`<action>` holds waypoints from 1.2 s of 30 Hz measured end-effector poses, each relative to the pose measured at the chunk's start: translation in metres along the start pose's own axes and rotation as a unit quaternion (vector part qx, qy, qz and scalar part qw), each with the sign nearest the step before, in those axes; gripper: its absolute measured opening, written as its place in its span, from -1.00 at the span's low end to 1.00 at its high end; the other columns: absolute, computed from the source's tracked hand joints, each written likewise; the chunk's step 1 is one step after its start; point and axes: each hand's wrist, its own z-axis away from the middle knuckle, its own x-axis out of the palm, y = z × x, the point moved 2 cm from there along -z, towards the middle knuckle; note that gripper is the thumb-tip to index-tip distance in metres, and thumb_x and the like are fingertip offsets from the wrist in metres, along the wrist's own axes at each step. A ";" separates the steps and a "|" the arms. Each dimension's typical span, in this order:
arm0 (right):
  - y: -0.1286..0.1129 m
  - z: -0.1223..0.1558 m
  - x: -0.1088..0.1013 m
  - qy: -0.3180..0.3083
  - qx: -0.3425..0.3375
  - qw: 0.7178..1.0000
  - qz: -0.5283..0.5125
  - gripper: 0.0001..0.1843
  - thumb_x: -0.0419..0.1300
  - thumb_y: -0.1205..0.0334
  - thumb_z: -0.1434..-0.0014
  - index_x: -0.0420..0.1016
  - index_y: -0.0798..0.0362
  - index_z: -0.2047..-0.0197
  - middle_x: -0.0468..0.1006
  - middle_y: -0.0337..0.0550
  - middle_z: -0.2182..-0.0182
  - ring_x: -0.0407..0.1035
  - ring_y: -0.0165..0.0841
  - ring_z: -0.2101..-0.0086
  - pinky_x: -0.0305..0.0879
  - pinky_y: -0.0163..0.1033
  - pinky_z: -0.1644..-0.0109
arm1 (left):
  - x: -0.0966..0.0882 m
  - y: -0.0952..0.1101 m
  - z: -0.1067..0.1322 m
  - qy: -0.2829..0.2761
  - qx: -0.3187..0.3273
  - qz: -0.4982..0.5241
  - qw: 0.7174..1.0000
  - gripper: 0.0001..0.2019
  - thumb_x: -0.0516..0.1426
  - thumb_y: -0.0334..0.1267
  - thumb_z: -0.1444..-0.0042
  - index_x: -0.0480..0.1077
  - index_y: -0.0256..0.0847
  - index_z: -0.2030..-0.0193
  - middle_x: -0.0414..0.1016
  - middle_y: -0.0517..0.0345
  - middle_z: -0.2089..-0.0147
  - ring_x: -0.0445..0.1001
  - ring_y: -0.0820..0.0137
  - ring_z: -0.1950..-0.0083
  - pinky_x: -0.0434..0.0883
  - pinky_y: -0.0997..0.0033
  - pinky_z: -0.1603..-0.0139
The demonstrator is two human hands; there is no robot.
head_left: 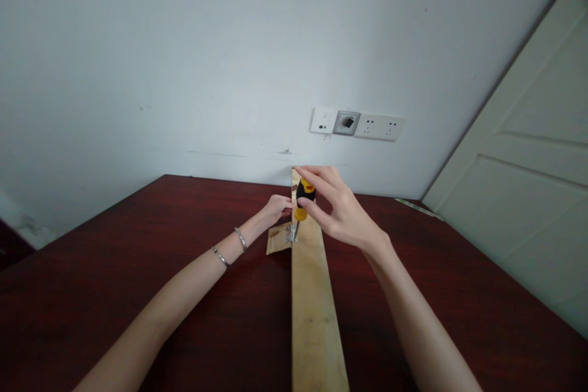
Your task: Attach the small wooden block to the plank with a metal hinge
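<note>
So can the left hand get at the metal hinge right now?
Probably yes: the left hand is near the metal hinge, whose left leaf looks uncovered; the screwdriver stands over its right side.

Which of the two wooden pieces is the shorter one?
The small block, left of the long board; it ends mid-picture, while the board runs past the bottom edge.

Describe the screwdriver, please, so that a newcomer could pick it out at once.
On the dark red table, a long pale board runs toward the wall. Near its far end, the right hand holds the screwdriver, pointing down at a metal fitting. Its yellow-and-black handle stands out from the wood.
</note>
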 end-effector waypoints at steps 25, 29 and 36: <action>-0.006 0.001 -0.012 -0.054 0.035 0.992 0.109 -0.56 0.06 0.10 -0.28 0.29 -0.06 -0.20 0.40 0.00 0.03 0.39 -0.25 0.18 0.41 -0.17 0.23 | 0.007 0.017 0.016 -0.022 -0.012 -0.026 0.999 -0.80 0.10 -0.64 0.15 0.35 -0.33 0.65 0.28 0.26 0.67 0.30 0.50 0.53 0.16 0.57 0.54; -0.008 0.002 -0.013 -0.078 0.017 0.996 0.037 -0.47 0.01 0.32 -0.28 0.14 -0.06 -0.30 0.35 0.02 -0.09 0.31 -0.20 -0.01 0.38 -0.05 -0.01 | 0.005 0.008 0.007 -0.009 -0.029 -0.014 0.999 -0.82 0.09 -0.64 0.14 0.37 -0.34 0.61 0.33 0.22 0.64 0.31 0.48 0.52 0.19 0.55 0.51; -0.005 0.002 -0.007 -0.052 0.046 0.997 0.042 -0.41 0.16 0.15 -0.20 0.18 -0.04 -0.28 0.36 0.02 -0.01 0.36 -0.21 0.11 0.44 -0.12 0.20 | 0.000 0.000 -0.001 -0.011 -0.002 -0.034 0.999 -0.86 0.11 -0.57 0.10 0.37 -0.32 0.58 0.36 0.21 0.59 0.32 0.47 0.48 0.22 0.53 0.45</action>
